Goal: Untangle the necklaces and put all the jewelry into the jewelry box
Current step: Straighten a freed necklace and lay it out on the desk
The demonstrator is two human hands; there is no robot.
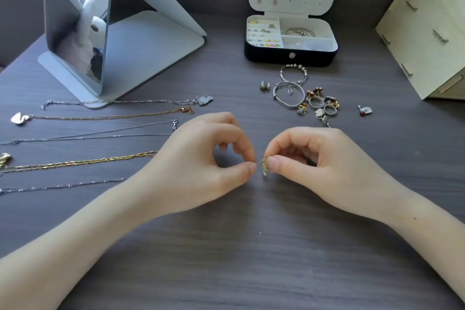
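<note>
Pinching a small gold piece at near centre, left hand and right hand thumb-to-forefinger — probably working its clasp. At left, necklaces laid straight and apart — against retangling. Far, right of centre, jewelry box open, ready.

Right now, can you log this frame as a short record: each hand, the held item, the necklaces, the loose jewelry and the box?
left hand: pinches small gold piece
right hand: pinches the same piece
necklaces: five, laid out straight, separate, left of the hands
loose pile: bangles, rings, earrings, in front of the box
jewelry box: open, lid upright, compartments partly filled
</note>
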